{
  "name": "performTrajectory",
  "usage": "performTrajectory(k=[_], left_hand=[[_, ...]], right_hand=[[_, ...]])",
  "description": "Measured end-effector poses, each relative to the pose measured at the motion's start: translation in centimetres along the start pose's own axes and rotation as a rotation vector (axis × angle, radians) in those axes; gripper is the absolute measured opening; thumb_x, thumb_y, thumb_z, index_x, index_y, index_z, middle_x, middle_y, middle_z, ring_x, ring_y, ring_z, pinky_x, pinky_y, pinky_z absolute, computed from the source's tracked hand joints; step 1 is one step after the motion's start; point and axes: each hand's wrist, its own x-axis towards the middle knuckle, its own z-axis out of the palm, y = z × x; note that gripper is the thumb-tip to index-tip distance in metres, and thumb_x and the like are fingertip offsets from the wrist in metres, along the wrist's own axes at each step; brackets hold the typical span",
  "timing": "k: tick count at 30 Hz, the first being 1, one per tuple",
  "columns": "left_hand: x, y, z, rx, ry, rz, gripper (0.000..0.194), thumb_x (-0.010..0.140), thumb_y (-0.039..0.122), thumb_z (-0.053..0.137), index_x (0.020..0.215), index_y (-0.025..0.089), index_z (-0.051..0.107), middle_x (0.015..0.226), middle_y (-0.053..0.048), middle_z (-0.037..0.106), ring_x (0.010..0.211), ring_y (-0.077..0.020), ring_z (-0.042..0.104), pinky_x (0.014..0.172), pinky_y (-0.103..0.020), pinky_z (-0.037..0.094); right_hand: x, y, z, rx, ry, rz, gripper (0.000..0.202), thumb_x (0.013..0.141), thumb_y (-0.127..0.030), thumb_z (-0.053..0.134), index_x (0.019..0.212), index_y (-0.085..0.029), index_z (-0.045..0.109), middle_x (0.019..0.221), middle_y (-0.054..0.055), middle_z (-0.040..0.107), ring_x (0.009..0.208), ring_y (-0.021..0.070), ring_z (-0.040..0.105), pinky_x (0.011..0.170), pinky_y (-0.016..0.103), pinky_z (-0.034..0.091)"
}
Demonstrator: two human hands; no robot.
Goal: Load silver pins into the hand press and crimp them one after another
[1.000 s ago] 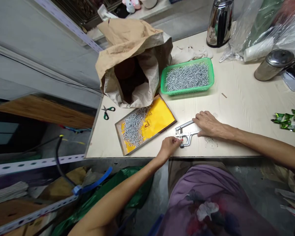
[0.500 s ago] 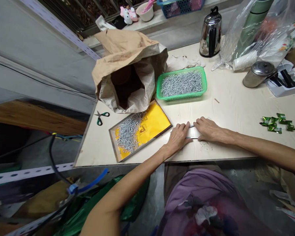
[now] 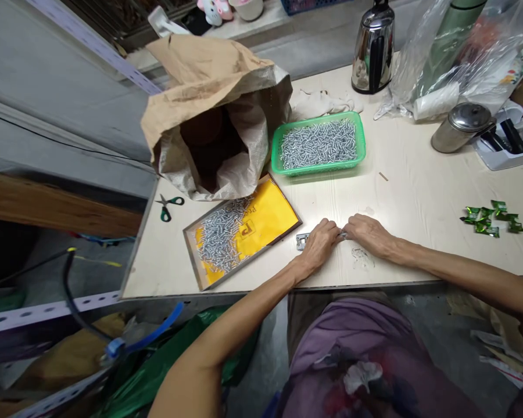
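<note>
You are working at a pale desk (image 3: 418,203), both hands clamped on a pair of metal pliers (image 3: 303,236) near the front edge. Your left hand (image 3: 320,245) is wrapping around the middle of the pliers, its fingers closed over them, while the head of the tool is showing just beyond your knuckles. Your right hand (image 3: 369,234) is gripping the handle ends close beside it, and a short stretch of metal is showing between the two. Anything sitting in the pliers' head is appearing too small to tell. To the left of the tool, a shallow tray (image 3: 192,259) is lying at a slant, a yellow sheet (image 3: 273,213) lining its bottom and a heap of small metal pieces (image 3: 220,238) covering its left part. Behind the tray, a wide-mouthed paper sack (image 3: 218,64) is standing open, and to its right a green basket (image 3: 318,170) is holding more of the same sort of pieces. Scissors (image 3: 165,212) with dark green handles are resting near the left edge. A few clear scraps (image 3: 362,257) are lying just below your right hand. Farther right, green packets (image 3: 490,219) are lying scattered, and a shiny kettle (image 3: 373,52) is standing toward the back.
</note>
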Motion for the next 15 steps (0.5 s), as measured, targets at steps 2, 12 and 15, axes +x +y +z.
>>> performTrajectory(k=[2,12,15], left_hand=[[0.0,0.0,0.2,-0.006,0.031,-0.015,0.027,0.097,0.029,0.04,0.081,0.017,0.058,0.085,-0.006,0.058,0.086,-0.0204,0.051,0.075,-0.033,0.045],[-2.0,2.0,3.6,0.036,0.325,-0.065,0.025,0.095,0.025,0.043,0.114,0.015,0.055,0.129,-0.015,0.055,0.123,-0.0265,0.048,0.1,-0.045,0.047],[-3.1,3.4,5.8,-0.014,0.386,-0.035,0.031,0.096,0.018,0.036,0.121,0.015,0.054,0.137,-0.016,0.05,0.133,-0.026,0.042,0.106,-0.045,0.044]], right_hand=[[0.0,0.4,0.7,0.028,0.048,-0.028,0.026,0.096,-0.024,0.045,0.081,-0.013,0.064,0.076,0.007,0.059,0.072,0.0183,0.048,0.063,0.03,0.033],[0.4,3.3,-1.7,0.122,-0.034,-0.129,0.03,0.089,-0.036,0.058,0.108,-0.014,0.061,0.098,0.012,0.061,0.087,0.0227,0.051,0.077,0.033,0.04],[1.8,3.9,-2.3,0.021,-0.026,-0.064,0.018,0.092,-0.026,0.05,0.097,-0.014,0.064,0.093,0.011,0.063,0.087,0.0227,0.051,0.077,0.033,0.037]])
